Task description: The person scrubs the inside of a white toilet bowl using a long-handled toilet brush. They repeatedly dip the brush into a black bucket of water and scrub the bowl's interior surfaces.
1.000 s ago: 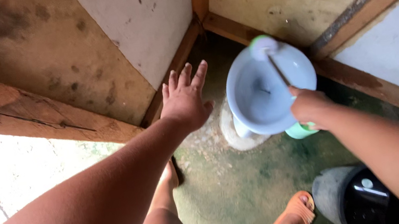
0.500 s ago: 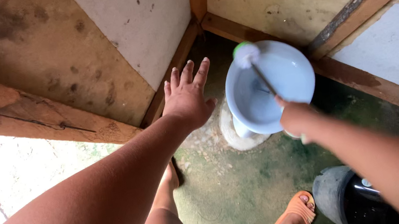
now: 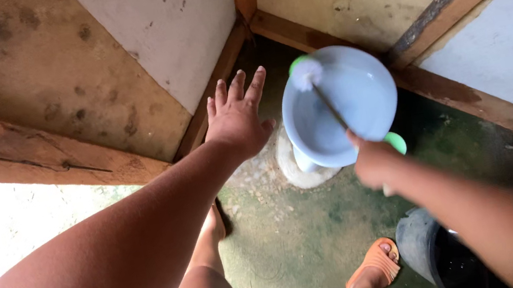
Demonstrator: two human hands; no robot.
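A pale blue toilet bowl [image 3: 363,92] stands in the corner of a small wooden stall. My right hand [image 3: 374,163] grips the green handle of a toilet brush [image 3: 323,94]. Its white bristle head rests on the bowl's far left rim. My left hand [image 3: 236,119] is stretched out to the left of the bowl, fingers spread, holding nothing and close to the wooden wall base.
Stained panel walls with wooden beams [image 3: 442,81] close the corner. The floor [image 3: 296,238] is mossy green concrete. A dark bucket [image 3: 439,255] stands at the lower right beside my foot in an orange sandal [image 3: 373,267]. My other foot [image 3: 213,227] is by the left wall.
The brush head has swept from the bowl's far rim leftward to its far left edge. My right hand has moved left and slightly down. My left hand stayed outstretched.
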